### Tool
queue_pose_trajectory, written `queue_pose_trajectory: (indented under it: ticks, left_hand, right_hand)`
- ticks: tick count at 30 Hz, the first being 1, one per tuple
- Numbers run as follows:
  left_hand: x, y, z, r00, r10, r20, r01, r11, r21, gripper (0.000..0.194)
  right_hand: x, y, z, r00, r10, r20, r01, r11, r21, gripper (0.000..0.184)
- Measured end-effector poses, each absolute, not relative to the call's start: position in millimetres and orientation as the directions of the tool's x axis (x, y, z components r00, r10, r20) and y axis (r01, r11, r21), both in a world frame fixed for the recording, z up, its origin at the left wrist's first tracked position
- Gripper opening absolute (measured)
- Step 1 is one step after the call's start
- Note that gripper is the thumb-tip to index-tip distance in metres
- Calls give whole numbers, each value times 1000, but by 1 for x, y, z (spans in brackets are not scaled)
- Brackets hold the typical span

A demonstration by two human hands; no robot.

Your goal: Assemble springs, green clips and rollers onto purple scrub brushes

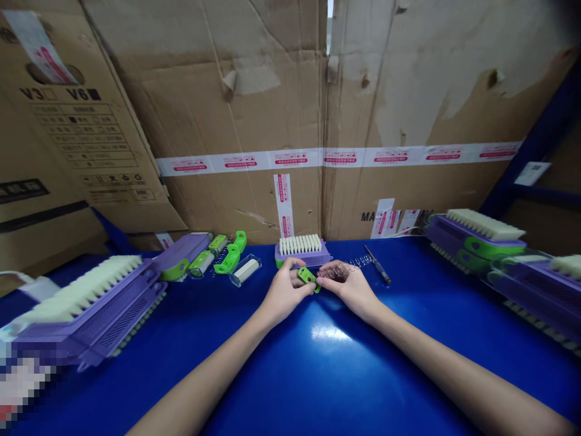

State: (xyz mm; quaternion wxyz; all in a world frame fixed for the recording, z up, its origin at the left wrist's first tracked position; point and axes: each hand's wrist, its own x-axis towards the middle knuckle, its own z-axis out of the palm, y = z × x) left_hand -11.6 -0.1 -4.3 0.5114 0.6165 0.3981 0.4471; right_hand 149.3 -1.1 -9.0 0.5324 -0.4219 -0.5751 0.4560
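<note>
My left hand (285, 292) is closed around a small bright green plastic part (307, 276) with holes in it. Close by on the right, my right hand (356, 290) is pinched, its thumb tip at the end of the green part. A thin metal coil spring (340, 270) runs across its fingers; the exact grip on it is partly hidden. Just behind both hands sits a purple brush block (299, 249) with cream bristles on top. Another coil spring (362, 261) appears right of my right hand, beside a screwdriver (377, 265).
Left on the blue table (327, 375) lie loose green parts (229, 257), a clear case with a white block (246, 270) and a purple brush assembly (104, 303). More brush assemblies (476, 239) stand at right. Cardboard (236, 121) walls the back.
</note>
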Motion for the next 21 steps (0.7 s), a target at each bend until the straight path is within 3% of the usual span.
queue_pose_trajectory:
  ticks: [14, 21]
  left_hand:
    - [-12, -2, -2, 318, 931, 181, 22, -198, 980, 33]
    - [-13, -1, -1, 300, 932, 201, 27, -218, 975, 32]
  right_hand:
    - [149, -6, -10, -116, 934, 338, 121, 351, -928, 27]
    - [149, -9, -7, -148, 899, 413, 259, 438, -861, 28]
